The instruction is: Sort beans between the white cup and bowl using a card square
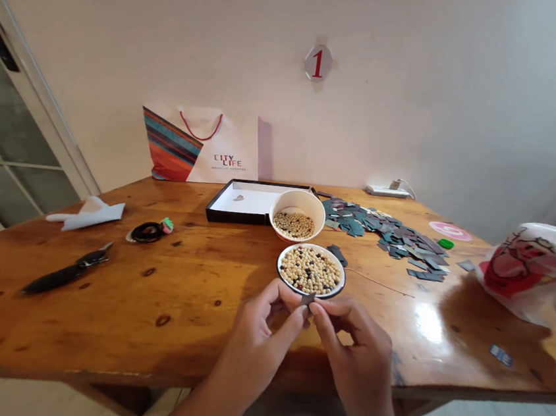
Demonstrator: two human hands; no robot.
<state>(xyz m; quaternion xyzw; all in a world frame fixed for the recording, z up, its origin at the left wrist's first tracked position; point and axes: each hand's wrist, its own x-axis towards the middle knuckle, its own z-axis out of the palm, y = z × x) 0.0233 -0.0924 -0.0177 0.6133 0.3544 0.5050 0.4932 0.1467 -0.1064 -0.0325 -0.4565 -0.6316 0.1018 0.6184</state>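
Observation:
Between the fingertips of my left hand (265,326) and my right hand (357,349) is a small dark flat piece (307,299), pinched from both sides. Both hands are closed on it, just in front of a white dark-rimmed bowl (278,271). That bowl is full of pale round beads (311,269) with a few dark ones among them. Behind it stands a white paper tub (315,205), tilted toward me, with more pale beads (294,225) inside. Some dark pieces (337,254) lie at the bowl's right edge.
A shallow black-edged tray (237,216) sits behind the tub, near a paper bag (225,143). Many dark flat pieces (395,230) are spread at the back right. A plastic bag (524,273) stands right; a folding knife (67,272) and black coil (149,231) lie left.

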